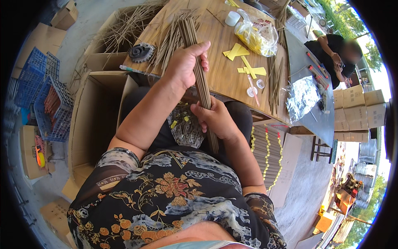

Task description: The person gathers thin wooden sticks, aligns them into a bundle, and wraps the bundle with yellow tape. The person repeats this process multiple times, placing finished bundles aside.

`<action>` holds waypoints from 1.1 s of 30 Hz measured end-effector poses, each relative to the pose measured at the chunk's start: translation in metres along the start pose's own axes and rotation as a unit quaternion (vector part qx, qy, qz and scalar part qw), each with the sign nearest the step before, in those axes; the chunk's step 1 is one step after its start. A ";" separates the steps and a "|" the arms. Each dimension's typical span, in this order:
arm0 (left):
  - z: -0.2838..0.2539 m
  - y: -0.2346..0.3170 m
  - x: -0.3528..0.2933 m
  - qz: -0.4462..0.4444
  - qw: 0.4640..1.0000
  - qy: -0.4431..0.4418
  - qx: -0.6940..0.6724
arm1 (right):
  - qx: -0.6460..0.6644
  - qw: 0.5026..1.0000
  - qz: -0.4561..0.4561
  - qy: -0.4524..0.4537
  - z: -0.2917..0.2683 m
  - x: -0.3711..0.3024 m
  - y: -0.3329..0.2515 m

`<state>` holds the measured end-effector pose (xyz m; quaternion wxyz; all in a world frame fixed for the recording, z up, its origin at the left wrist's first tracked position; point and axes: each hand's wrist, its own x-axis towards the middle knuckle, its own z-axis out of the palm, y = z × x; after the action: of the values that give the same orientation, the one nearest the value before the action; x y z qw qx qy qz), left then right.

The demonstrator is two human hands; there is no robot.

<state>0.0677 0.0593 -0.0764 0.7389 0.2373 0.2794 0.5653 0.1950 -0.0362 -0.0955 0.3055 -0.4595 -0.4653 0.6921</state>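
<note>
A long bundle of thin brown incense sticks (201, 85) slants through the middle of the view, over my lap. Near its upper part, my left hand (186, 64) is wrapped round it, thumb stretched along the side. Lower down, my right hand (216, 118) grips the same bundle, fingers curled behind the sticks. The bundle's far end reaches over the wooden table (224, 79), beside a pile of loose sticks (171, 41). Yellow paper strips (237, 51) lie on the tabletop to the right. Under my hands, a clear plastic bag (186, 128) sits between my knees.
An open cardboard box (93, 120) stands left of my legs, with blue crates (52, 108) beyond. Banded stick bundles (266, 155) lie on the right. A bag of yellow strips (257, 35) and a dark round tool (141, 52) rest on the table. Another person (331, 56) is at far right.
</note>
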 end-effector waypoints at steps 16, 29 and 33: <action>-0.015 0.026 0.020 -0.013 0.981 -0.151 -0.118 | 0.193 0.964 0.060 -0.171 -0.004 -0.005 -0.001; -0.024 0.016 0.015 -0.018 0.968 -0.201 -0.147 | 0.147 0.973 0.058 -0.168 -0.007 0.002 0.000; -0.016 0.029 0.015 0.038 0.999 -0.025 -0.021 | -0.093 0.995 0.030 0.002 0.005 -0.001 -0.006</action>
<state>0.0390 0.0817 -0.0709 0.7288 0.2462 0.2390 0.5926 0.1909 -0.0368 -0.0889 0.2412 -0.5012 -0.5127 0.6540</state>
